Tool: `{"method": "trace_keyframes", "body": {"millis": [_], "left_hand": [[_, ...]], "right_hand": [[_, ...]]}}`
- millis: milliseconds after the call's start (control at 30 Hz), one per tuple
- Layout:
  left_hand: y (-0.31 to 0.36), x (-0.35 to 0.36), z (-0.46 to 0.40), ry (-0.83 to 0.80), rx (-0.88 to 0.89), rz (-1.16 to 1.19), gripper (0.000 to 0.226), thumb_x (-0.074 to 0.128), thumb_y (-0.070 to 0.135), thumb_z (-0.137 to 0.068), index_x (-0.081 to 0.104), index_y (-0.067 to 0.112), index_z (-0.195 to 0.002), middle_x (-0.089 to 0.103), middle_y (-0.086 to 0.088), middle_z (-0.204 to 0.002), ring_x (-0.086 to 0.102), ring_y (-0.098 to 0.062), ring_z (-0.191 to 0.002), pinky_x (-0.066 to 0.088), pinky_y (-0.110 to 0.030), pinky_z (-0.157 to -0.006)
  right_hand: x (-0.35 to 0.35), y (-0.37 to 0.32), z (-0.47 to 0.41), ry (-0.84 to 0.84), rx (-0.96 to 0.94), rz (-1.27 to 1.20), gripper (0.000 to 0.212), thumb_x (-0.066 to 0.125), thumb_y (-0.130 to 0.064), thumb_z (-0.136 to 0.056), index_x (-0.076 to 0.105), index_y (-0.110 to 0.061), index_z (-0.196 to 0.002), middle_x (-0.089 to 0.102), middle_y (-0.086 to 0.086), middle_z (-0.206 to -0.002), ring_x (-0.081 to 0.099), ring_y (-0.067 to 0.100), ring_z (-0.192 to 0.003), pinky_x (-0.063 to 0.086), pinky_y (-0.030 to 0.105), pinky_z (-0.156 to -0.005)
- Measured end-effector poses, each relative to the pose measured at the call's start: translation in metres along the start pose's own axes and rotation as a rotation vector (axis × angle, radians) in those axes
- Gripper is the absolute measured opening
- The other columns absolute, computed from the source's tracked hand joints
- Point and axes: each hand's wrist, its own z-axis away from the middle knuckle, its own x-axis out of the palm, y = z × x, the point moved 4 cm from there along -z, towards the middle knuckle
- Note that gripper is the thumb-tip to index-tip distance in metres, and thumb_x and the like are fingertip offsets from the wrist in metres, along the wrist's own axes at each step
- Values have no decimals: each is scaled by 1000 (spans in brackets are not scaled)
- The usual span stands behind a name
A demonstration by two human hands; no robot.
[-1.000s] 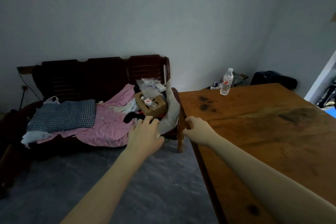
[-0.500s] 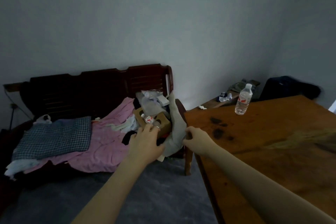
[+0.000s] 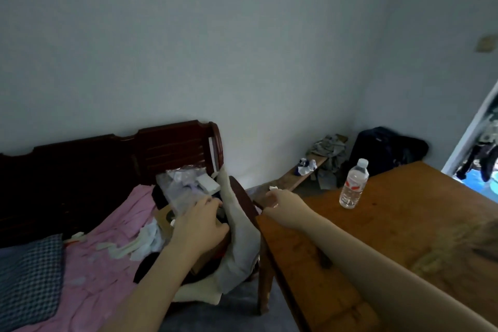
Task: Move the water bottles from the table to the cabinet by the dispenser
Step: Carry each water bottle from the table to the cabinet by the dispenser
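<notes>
A clear plastic water bottle (image 3: 353,187) with a white cap and a red label stands upright on the wooden table (image 3: 404,224), near its far edge. My right hand (image 3: 281,202) sits at the table's far left corner with its fingers curled over the corner, well left of the bottle. My left hand (image 3: 199,226) reaches down into a cardboard box (image 3: 164,219) in the pile on the sofa. Its fingertips are hidden in the box, so what they touch does not show.
The dark wooden sofa (image 3: 107,159) at left holds pink cloth (image 3: 107,256), a checked cushion (image 3: 29,275) and a grey cloth bag (image 3: 237,237). A low bench (image 3: 299,178) with clutter and a dark suitcase (image 3: 377,151) stand by the far wall. A doorway (image 3: 482,148) opens at right.
The view swung down and closer to the sofa. My left hand went forward into the cardboard box and now covers the small bottle seen there before. My right hand stayed at the table corner.
</notes>
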Motion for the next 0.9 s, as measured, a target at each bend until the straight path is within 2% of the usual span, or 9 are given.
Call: {"method": "trace_keyframes", "body": {"millis": [67,200,267,433,533,733,900], "left_hand": [[1,1,-35,-7,52,-17,47,55,40,-93,50,26,-138,45,4,-144,48,-18,-128,50,-34,-93],[20,17,-87,-93,134,-7,52,57,40,-92,48,26,-142,43,3,-147,43,-23,-132,45,-41,-105],[35,28,-109,-144,189,3,53,58,40,-91,48,26,-141,42,3,-148,42,-25,-133,43,-44,-107],[77,51,-166,-180,338,-45,51,54,46,-94,48,27,-141,42,3,-150,43,-24,-134,43,-42,-102],[111,65,-196,-198,419,-48,53,51,49,-97,45,27,-144,40,2,-153,43,-23,-135,44,-40,-101],[173,94,-263,-302,526,-77,57,55,50,-93,46,27,-144,40,0,-153,44,-24,-135,45,-46,-106],[225,120,-305,-364,605,-89,59,58,50,-93,43,28,-146,38,4,-152,40,-22,-137,44,-43,-106]], "right_hand": [[-6,0,-22,48,14,9,52,60,-30,-90,49,-13,-138,58,7,-130,59,21,-109,53,32,-90],[-13,19,-39,42,103,45,53,59,-36,-91,49,-15,-139,52,7,-135,53,23,-118,47,32,-97],[-22,38,-44,52,165,13,51,59,-30,-93,48,-15,-140,51,6,-138,53,22,-121,47,32,-99],[-48,97,-60,124,327,-35,53,59,-26,-93,44,-15,-143,48,8,-143,49,23,-127,44,33,-103],[-59,135,-72,159,382,-98,52,58,-24,-93,44,-17,-143,50,9,-140,55,22,-119,50,32,-95],[-75,211,-93,172,490,-228,51,60,-27,-91,47,-19,-139,58,5,-128,66,12,-88,53,21,-64],[-97,264,-108,173,582,-260,25,53,-30,-96,61,-21,-118,68,-1,-108,66,12,-91,49,16,-67]]}}
